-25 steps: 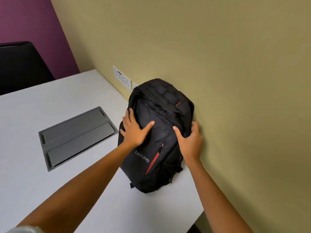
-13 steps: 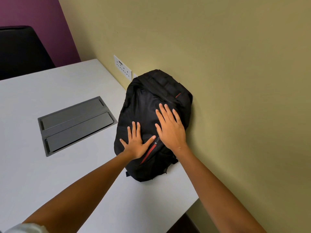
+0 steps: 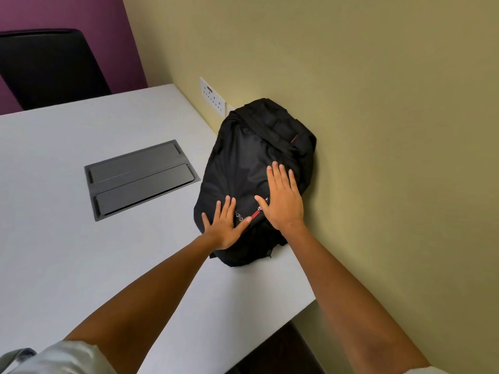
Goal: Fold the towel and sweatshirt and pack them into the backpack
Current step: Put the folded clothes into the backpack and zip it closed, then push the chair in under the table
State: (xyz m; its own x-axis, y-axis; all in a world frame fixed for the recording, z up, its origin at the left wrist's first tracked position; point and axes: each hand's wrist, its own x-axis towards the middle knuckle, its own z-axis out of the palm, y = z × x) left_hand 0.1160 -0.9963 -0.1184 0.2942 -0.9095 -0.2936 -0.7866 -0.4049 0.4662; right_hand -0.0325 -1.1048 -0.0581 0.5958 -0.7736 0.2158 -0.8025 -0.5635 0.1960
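A black backpack (image 3: 251, 157) with red trim and a white logo lies on the white table, its far side leaning against the yellow wall. It looks full and zipped closed. My left hand (image 3: 225, 225) lies flat on its lower front, fingers spread, next to the logo. My right hand (image 3: 283, 201) presses flat on the front a little higher and to the right, just beside the red zipper pull. Neither hand grips anything. No towel or sweatshirt is in sight.
The white table (image 3: 81, 252) carries a grey recessed cable hatch (image 3: 141, 179) left of the backpack. A white wall socket (image 3: 212, 96) sits just behind the bag. A black chair (image 3: 51, 68) stands at the far end. The table's near right corner (image 3: 310, 303) drops off by the wall.
Both hands left the backpack's sides and flattened onto its front. The bag tipped from more upright to lying lower on the table. Over the last half second the hands barely moved.
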